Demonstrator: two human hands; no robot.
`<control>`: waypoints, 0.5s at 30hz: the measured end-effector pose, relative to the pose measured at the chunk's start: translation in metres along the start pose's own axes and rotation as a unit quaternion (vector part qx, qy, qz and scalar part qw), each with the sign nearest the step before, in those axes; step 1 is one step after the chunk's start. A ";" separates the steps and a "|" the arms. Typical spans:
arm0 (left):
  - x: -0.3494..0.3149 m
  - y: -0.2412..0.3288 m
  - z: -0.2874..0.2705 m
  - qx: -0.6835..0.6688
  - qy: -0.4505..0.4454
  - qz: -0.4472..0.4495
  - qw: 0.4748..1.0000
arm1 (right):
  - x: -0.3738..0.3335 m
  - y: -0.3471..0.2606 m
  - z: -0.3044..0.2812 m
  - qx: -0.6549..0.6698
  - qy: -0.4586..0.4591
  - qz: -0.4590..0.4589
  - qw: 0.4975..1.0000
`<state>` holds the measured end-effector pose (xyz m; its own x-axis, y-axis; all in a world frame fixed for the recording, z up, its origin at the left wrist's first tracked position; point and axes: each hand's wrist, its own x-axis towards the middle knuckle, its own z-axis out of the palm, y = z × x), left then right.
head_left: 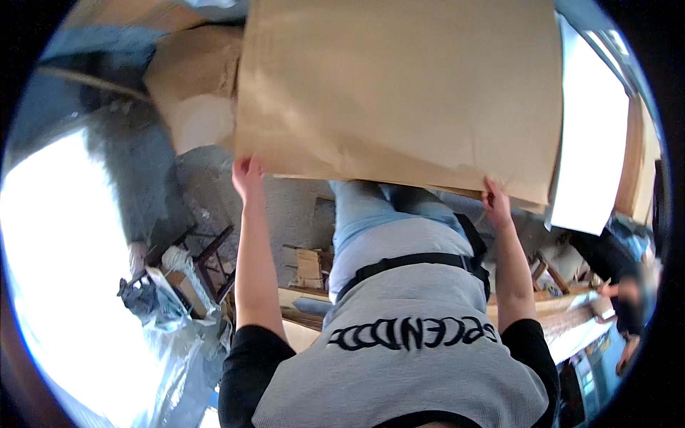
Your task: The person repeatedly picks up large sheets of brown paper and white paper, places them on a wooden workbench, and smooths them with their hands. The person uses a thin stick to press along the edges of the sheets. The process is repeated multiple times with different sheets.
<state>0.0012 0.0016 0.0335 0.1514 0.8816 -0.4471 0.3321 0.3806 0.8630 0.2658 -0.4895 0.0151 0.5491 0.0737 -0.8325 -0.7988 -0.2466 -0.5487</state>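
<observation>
A large brown cardboard sheet (399,85) spreads out before me, its near edge running across above my legs. My left hand (247,173) pinches the near left corner, fingers closed on the edge. Farther right, my right hand (495,197) grips the same near edge, a little in from the right corner. Under that edge, close to the right hand, a second brown layer shows slightly. Both arms reach forward and the sheet's far end runs out of view at the top.
A white sheet or panel (589,135) stands right of the cardboard, next to a wooden post (631,160). Another brown cardboard piece (196,78) lies at the far left. Clear plastic and a dark bag (140,298) are at the lower left. Another person (631,303) is at the far right.
</observation>
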 end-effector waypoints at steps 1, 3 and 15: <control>-0.015 -0.007 -0.002 -0.013 -0.011 -0.034 0.999 | -0.001 -0.002 0.000 -0.022 0.000 0.011 1.000; -0.049 -0.017 0.002 -0.039 -0.088 -0.127 0.987 | -0.002 -0.003 0.000 -0.019 -0.016 0.007 1.000; -0.148 -0.051 0.124 -0.182 -0.353 -0.382 0.835 | -0.019 -0.019 -0.001 0.089 -0.098 -0.010 0.991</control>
<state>0.0774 -0.1829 0.0263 0.5781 0.0077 -0.8160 0.2972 0.9293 0.2193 0.2704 -0.4872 0.0417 0.5206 0.2678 -0.8107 -0.8289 -0.0693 -0.5551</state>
